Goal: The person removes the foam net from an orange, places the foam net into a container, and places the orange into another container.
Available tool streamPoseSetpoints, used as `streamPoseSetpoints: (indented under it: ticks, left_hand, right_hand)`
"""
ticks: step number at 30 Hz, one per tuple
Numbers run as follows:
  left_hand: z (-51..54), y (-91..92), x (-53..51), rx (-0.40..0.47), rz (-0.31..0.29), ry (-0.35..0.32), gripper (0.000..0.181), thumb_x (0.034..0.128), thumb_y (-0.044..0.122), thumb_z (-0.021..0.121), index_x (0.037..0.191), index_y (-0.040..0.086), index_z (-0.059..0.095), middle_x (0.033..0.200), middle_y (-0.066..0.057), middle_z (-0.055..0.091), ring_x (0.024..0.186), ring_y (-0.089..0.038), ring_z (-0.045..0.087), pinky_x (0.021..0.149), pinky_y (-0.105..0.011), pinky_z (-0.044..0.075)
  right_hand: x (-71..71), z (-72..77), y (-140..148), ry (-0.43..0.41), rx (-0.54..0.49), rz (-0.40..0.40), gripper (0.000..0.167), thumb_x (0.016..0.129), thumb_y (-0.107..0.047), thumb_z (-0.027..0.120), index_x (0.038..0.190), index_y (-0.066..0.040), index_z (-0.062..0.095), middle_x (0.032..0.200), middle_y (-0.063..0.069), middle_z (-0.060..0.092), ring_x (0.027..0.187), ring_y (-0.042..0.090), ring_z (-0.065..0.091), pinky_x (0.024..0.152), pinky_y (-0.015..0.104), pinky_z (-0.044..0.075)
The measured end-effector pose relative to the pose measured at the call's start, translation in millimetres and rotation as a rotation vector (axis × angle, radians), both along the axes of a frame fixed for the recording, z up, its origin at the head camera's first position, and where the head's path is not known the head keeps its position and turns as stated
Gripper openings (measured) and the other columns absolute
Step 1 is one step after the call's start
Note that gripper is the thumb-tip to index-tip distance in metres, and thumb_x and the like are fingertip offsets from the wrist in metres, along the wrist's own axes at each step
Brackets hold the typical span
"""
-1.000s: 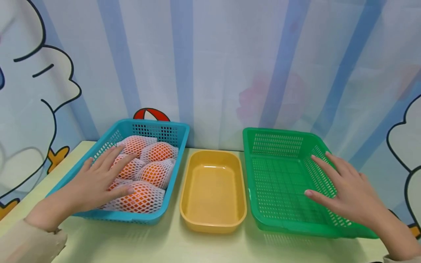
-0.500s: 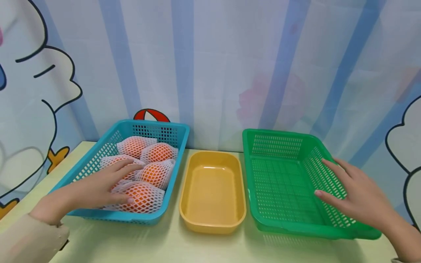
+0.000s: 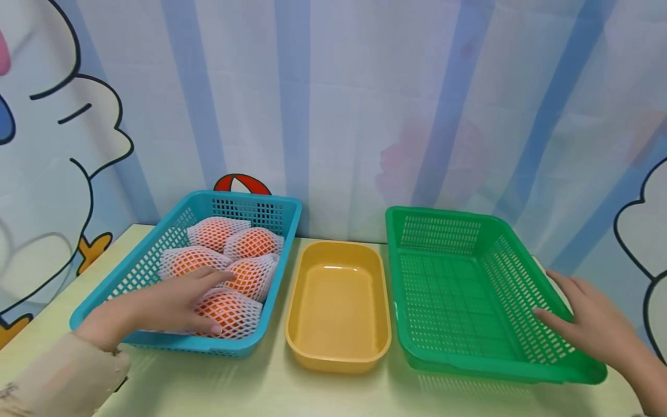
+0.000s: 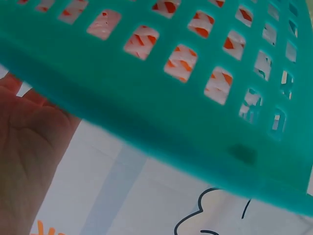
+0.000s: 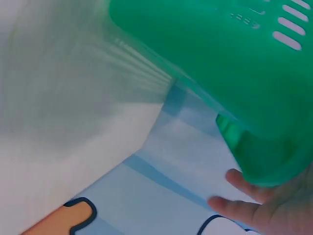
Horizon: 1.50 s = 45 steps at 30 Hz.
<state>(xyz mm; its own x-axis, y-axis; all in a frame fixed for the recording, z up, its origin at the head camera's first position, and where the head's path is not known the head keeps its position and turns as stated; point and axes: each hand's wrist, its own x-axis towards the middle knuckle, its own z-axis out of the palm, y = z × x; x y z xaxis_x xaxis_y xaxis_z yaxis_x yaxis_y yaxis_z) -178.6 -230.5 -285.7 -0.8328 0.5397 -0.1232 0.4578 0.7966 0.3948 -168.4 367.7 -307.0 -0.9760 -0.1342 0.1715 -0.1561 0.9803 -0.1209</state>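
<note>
My left hand [image 3: 169, 304] lies over the front of the blue basket [image 3: 294, 231], its thumb and fingers spread about the nearest orange fruit in a white foam net [image 3: 229, 313]. Whether the hand touches that fruit, I cannot tell. Several more netted orange fruits [image 3: 212, 233] sit behind it. The left wrist view shows the blue basket's wall [image 4: 98, 88] hiding most of the fingers. At the right side of the green basket [image 3: 443, 214] is my right hand [image 3: 596, 324], thumb toward the rim and fingers outside it. The right wrist view has those fingers [image 5: 239, 208] extended below the basket's corner.
Between the two baskets stands a yellow tray [image 3: 339, 307]. All three rest on a pale yellow-green table [image 3: 312, 394]. A striped blue-and-white curtain [image 3: 344, 116] with cartoon figures hangs close behind them.
My left hand has lowered and moved toward the front fruit, its fingers less outstretched. My right hand has moved right and down, from above the green basket to its right rim.
</note>
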Motion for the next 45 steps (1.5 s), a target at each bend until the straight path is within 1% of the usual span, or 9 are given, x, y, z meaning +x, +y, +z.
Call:
streamPoseSetpoints:
  ticks: [5,9,11,15,19,24,33,39,45]
  left_hand:
    - [-2.7,1.7,-2.0,-0.009,-0.019,0.002,0.075,0.0785,0.052,0.067,0.135,0.009,0.042,0.14,-0.018,0.036,0.124,-0.036,0.04,0.095,-0.056,0.035]
    - [-5.3,3.3,-3.2,-0.035,-0.029,0.005,0.07,0.0779,0.053,0.067,0.131,0.012,0.046,0.135,-0.015,0.042,0.119,-0.033,0.046,0.093,-0.055,0.038]
    - [-6.3,4.2,-3.6,-0.048,-0.027,0.002,0.07,0.0773,0.052,0.068,0.13,0.013,0.046,0.133,-0.013,0.044,0.116,-0.031,0.048,0.092,-0.054,0.039]
    - [-7.5,5.5,-4.6,-0.063,-0.022,-0.011,0.071,0.0765,0.05,0.07,0.131,0.012,0.044,0.132,-0.013,0.044,0.115,-0.031,0.049,0.092,-0.054,0.04]
    - [-9.1,4.3,-7.1,-0.046,-0.035,-0.043,0.072,0.0778,0.048,0.07,0.133,0.01,0.042,0.132,-0.012,0.045,0.119,-0.032,0.046,0.094,-0.055,0.037]
    - [-13.1,4.0,-10.6,-0.045,-0.022,-0.101,0.074,0.0782,0.048,0.069,0.135,0.011,0.04,0.136,-0.013,0.043,0.125,-0.034,0.039,0.097,-0.057,0.033]
    - [-15.8,8.4,-15.1,-0.062,0.006,-0.161,0.08,0.0777,0.048,0.07,0.14,0.012,0.036,0.141,-0.011,0.039,0.13,-0.034,0.034,0.101,-0.057,0.028]
    - [-18.1,10.0,-17.8,-0.065,-0.033,-0.112,0.075,0.0772,0.047,0.07,0.135,0.011,0.041,0.135,-0.008,0.046,0.125,-0.03,0.042,0.1,-0.052,0.032]
    - [-20.6,10.2,-18.8,-0.051,-0.016,-0.084,0.07,0.074,0.048,0.073,0.13,0.015,0.045,0.127,0.0,0.052,0.118,-0.024,0.048,0.097,-0.05,0.036]
  right_hand:
    - [-5.4,-2.6,11.2,-0.154,-0.059,-0.082,0.079,0.09,-0.031,0.059,0.128,0.028,0.023,0.106,0.045,0.044,0.091,0.055,0.048,0.069,0.057,0.044]
    - [-7.8,-7.2,16.5,-0.26,-0.133,-0.127,0.072,0.09,-0.022,0.057,0.126,0.029,0.022,0.084,0.031,0.057,0.069,0.035,0.06,0.058,0.045,0.048]
    - [-8.1,-10.4,17.9,-0.295,-0.18,-0.152,0.069,0.09,-0.017,0.056,0.127,0.029,0.02,0.082,0.028,0.059,0.064,0.027,0.06,0.056,0.041,0.048]
    - [-9.4,-15.6,19.0,-0.314,-0.257,-0.185,0.067,0.09,-0.011,0.055,0.129,0.028,0.017,0.082,0.027,0.059,0.062,0.023,0.06,0.055,0.039,0.048]
    - [-10.8,-15.6,16.1,-0.335,-0.268,-0.219,0.066,0.09,-0.01,0.054,0.13,0.028,0.016,0.089,0.034,0.055,0.065,0.023,0.06,0.057,0.04,0.048]
    - [-9.9,-10.1,15.7,-0.384,-0.294,-0.201,0.066,0.091,-0.011,0.054,0.13,0.027,0.017,0.095,0.037,0.053,0.065,0.022,0.06,0.057,0.039,0.048]
    - [-13.2,-13.6,19.7,-0.343,-0.261,-0.234,0.065,0.089,-0.009,0.056,0.129,0.027,0.019,0.092,0.036,0.053,0.062,0.021,0.059,0.056,0.039,0.048]
    - [-12.3,-10.4,19.0,-0.371,-0.277,-0.224,0.065,0.09,-0.01,0.056,0.129,0.027,0.018,0.091,0.034,0.054,0.062,0.02,0.059,0.056,0.039,0.048]
    - [-10.1,-4.6,18.4,-0.436,-0.296,-0.188,0.068,0.092,-0.014,0.055,0.129,0.027,0.017,0.097,0.035,0.053,0.069,0.022,0.06,0.059,0.04,0.048]
